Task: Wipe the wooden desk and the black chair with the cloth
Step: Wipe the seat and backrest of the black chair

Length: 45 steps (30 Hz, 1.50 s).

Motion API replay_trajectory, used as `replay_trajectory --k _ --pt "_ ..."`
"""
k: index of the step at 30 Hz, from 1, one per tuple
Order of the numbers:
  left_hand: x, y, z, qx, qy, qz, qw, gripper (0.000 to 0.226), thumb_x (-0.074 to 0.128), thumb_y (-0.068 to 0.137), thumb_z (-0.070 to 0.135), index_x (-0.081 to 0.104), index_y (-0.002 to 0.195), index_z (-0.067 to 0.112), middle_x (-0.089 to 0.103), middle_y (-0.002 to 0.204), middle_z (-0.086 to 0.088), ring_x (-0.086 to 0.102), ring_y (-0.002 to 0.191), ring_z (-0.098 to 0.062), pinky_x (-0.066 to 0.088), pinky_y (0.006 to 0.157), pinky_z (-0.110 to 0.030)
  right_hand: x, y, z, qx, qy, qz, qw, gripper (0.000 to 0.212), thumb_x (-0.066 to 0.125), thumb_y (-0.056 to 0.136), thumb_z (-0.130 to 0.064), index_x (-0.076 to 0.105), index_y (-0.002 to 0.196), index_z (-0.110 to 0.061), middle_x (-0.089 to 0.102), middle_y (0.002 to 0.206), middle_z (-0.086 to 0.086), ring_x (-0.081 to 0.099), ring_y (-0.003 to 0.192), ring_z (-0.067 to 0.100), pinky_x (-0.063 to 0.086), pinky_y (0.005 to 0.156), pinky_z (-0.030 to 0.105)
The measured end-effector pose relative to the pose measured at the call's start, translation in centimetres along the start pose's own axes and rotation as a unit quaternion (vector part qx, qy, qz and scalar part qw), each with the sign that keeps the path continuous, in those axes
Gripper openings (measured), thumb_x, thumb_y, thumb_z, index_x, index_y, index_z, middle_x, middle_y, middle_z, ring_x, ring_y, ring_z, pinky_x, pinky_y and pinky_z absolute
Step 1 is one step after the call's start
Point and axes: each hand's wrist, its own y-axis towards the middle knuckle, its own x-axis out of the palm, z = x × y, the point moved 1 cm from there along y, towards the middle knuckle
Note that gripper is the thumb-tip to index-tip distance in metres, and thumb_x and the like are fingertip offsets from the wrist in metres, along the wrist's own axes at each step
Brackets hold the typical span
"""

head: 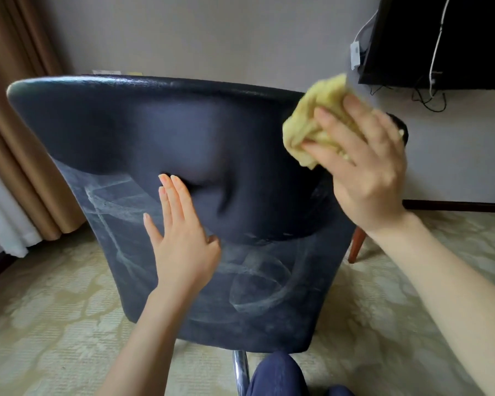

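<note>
Two hands are on the job, and nearest us the chrome leg (240, 367) of the black chair (155, 124) stands on patterned carpet (40, 310) right by our knee (277, 375) — if we lean in hard, we judge the chair could tip or skid away from us. Our left hand (183, 241) lies flat on the chair's back, fingers (180, 195) straight and close together, holding nothing, only bracing; should it slide on the smooth surface, that steadying is lost. Pale streaks (255, 278) cross the lower back, and a quick pass may smear them rather than lift them. Farther up, our right hand (366, 172) grips the yellow cloth (320, 115), fingers curled around the bunched wad at the chair's upper right edge — bunched so, it may miss patches or slip loose. Beyond, cables (429, 98) hang under a dark screen (440, 38) on the wall; a wide swing could snag them. We cannot see the counter, unless the wooden leg (356, 247) at the right belongs to it.
</note>
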Motion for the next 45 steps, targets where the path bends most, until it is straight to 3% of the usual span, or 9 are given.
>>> replay_trajectory --k 3,6,11,16,20,24,31,38,45 --pt "-0.2 0.1 -0.2 -0.002 -0.003 0.000 1.000 0.100 0.052 0.082 0.012 -0.025 0.146 0.013 -0.032 0.153 0.000 -0.019 0.144 -0.016 -0.004 0.115 -0.050 0.9 2.1 -0.7 0.026 0.006 0.047 0.999 0.018 0.062 0.092 -0.005 0.075 0.100 -0.015 0.062 0.120 0.006 0.052 0.117 0.027 0.044 0.097 0.040" --pt "-0.3 0.3 -0.3 -0.007 -0.003 0.001 1.000 0.101 0.054 0.081 0.012 -0.024 0.146 0.013 -0.031 0.154 0.000 -0.017 0.145 -0.016 -0.005 0.115 -0.050 1.6 1.4 -2.2 0.022 0.015 0.038 0.999 0.018 0.061 0.093 -0.009 0.075 0.101 -0.018 0.059 0.123 0.001 0.053 0.119 0.022 0.038 0.101 0.034" --pt "-0.4 0.7 -0.5 -0.010 -0.002 -0.004 1.000 0.100 0.053 0.083 0.011 -0.024 0.146 0.013 -0.030 0.154 0.001 -0.016 0.145 -0.015 -0.004 0.115 -0.051 2.0 -4.6 -4.4 -0.037 0.031 -0.058 0.997 0.023 0.066 0.089 -0.006 0.073 0.106 -0.020 0.062 0.122 -0.002 0.055 0.118 0.014 0.034 0.105 0.029" --pt "-0.5 0.7 -0.7 -0.008 -0.005 -0.013 1.000 0.100 0.053 0.083 0.010 -0.024 0.146 0.014 -0.030 0.154 0.002 -0.016 0.145 -0.015 -0.002 0.115 -0.052 1.2 -10.4 -5.2 -0.081 0.112 -0.157 0.978 0.031 0.069 0.085 -0.004 0.067 0.114 -0.015 0.058 0.128 0.002 0.053 0.122 0.015 0.048 0.096 0.034" --pt "-0.5 0.7 -0.8 -0.009 -0.012 -0.013 1.000 0.100 0.055 0.083 0.011 -0.022 0.147 0.015 -0.029 0.155 0.002 -0.015 0.145 -0.015 -0.001 0.115 -0.052 -0.4 -13.5 -4.5 -0.157 0.139 -0.265 0.941 0.031 0.068 0.085 -0.006 0.068 0.115 -0.013 0.062 0.126 0.003 0.053 0.123 0.017 0.043 0.103 0.034" --pt "-0.5 0.6 -0.8 -0.005 -0.028 -0.014 1.000 0.100 0.056 0.084 0.012 -0.022 0.147 0.017 -0.030 0.154 0.004 -0.014 0.145 -0.015 -0.002 0.114 -0.053 -2.2 -14.2 -2.4 -0.191 0.159 -0.300 0.921 0.023 0.057 0.092 -0.004 0.072 0.108 -0.011 0.064 0.123 0.003 0.053 0.123 0.017 0.038 0.107 0.034" --pt "-0.2 0.5 -1.0 0.006 -0.070 -0.015 0.997 0.104 0.061 0.084 0.010 -0.019 0.148 0.018 -0.029 0.154 0.006 -0.015 0.145 -0.015 0.001 0.115 -0.052 -4.0 -10.1 1.5 -0.116 0.101 -0.223 0.963 0.020 0.069 0.085 -0.001 0.074 0.101 -0.013 0.067 0.117 0.004 0.057 0.118 0.023 0.049 0.094 0.040" --pt "0.0 0.5 -1.1 0.017 -0.080 -0.009 0.997 0.105 0.062 0.082 0.009 -0.020 0.148 0.019 -0.029 0.154 0.007 -0.015 0.145 -0.015 0.000 0.115 -0.051 -3.2 -4.1 2.7 -0.068 0.043 -0.111 0.991 0.025 0.061 0.090 0.002 0.072 0.105 -0.014 0.062 0.121 0.005 0.052 0.119 0.024 0.036 0.103 0.037" --pt "0.3 0.7 -0.9 0.019 -0.097 -0.008 0.995 0.106 0.062 0.082 0.007 -0.020 0.148 0.020 -0.029 0.154 0.007 -0.016 0.145 -0.017 0.000 0.115 -0.051 -1.7 -7.0 0.5 -0.004 0.037 -0.090 0.995 0.036 0.065 0.086 0.006 0.064 0.114 -0.017 0.057 0.124 0.004 0.049 0.120 0.024 0.038 0.099 0.039"
